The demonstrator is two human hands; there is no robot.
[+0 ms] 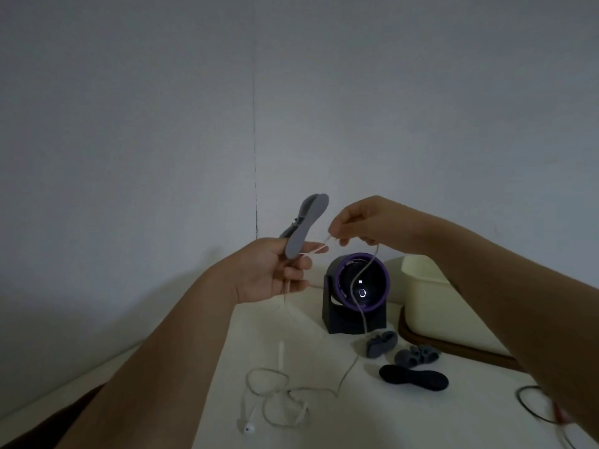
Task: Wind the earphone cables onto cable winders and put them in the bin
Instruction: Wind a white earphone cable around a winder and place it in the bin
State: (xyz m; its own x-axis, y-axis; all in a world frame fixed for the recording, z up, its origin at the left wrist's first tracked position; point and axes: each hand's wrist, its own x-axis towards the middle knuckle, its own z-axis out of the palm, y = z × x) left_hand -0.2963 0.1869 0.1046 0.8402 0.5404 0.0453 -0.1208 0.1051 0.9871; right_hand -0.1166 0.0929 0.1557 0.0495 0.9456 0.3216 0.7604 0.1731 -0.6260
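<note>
Above-left of the purple-ringed device (356,286), the left hand (275,270) curls its fingers round a grey, bone-shaped cable winder (306,225). The right hand (363,222) pinches the thin white earphone cable (348,371) in its fingers. The cable hangs across the device into loose loops.

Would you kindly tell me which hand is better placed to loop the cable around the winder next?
Probably the right hand: it pinches the white earphone cable just beside the grey cable winder, while the left hand is occupied gripping the winder's lower end.
</note>
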